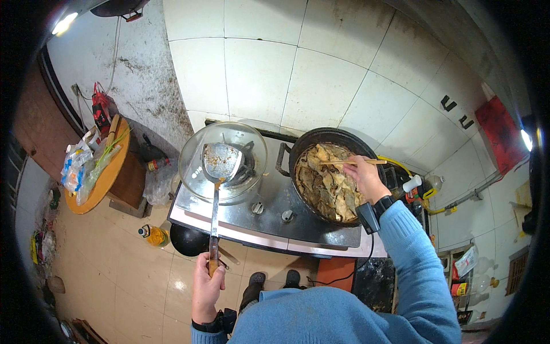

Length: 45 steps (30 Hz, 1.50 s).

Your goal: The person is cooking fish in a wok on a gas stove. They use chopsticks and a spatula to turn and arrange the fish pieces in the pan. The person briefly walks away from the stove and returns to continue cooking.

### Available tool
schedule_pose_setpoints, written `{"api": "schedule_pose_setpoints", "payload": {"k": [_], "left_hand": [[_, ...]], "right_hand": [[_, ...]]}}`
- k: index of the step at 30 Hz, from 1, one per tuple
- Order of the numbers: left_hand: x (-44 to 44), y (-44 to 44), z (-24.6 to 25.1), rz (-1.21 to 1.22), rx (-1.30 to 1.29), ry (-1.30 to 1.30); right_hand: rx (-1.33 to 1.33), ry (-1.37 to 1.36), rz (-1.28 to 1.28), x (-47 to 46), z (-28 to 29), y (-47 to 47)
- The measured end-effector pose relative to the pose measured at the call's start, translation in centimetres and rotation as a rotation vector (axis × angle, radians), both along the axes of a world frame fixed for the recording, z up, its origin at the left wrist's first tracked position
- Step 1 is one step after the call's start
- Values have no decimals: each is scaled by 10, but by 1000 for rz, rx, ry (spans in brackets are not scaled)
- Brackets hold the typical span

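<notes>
My left hand (208, 284) grips the wooden end of a metal wok spatula (215, 210). Its wide blade, smeared with brown bits, lies over a glass lid (191, 182) on the left burner. My right hand (363, 176) holds wooden chopsticks (335, 162) above a dark two-handled pot (296, 148) on the stove's right side. Brownish, pale-edged pieces of food (331, 185), perhaps fish, fill the pot in brown liquid. The chopstick tips are at the food; whether they pinch a piece is not plain.
The steel gas stove (268, 215) has two knobs. Left of it are a round wooden table (92, 198) with plastic bags, an oil bottle (154, 236) and a black wok (189, 241) at floor level. Bottles and a yellow hose (395, 163) lie right of the pot. A tiled wall (262, 73) rises behind.
</notes>
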<state>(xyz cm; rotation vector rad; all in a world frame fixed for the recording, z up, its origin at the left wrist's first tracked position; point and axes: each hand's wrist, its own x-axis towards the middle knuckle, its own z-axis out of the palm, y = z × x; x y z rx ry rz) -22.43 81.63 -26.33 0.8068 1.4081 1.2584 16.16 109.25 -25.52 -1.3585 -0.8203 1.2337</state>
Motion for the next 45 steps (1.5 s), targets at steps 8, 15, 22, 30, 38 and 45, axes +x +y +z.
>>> {"api": "schedule_pose_setpoints", "payload": {"k": [8,15,22,30,38,45], "left_hand": [[-4,-2,-5,-15,-16,-29],[-4,-4,-6,-15,18,-34],[-1,2,-1,-15,23,-18],[-2,-1,-3,5,22,-18],[-3,-3,-2,-9,24,-15],[-5,-5,-2,-16,29,-14]], "right_hand": [[-23,-293,21,-14,-5,2],[57,-407,193,-15,9,-15],[-1,-384,245,-36,2,-20],[17,-416,273,-24,16,-35],[73,-356,266,-35,-16,-47],[201,-437,320,-35,-30,-54]]}}
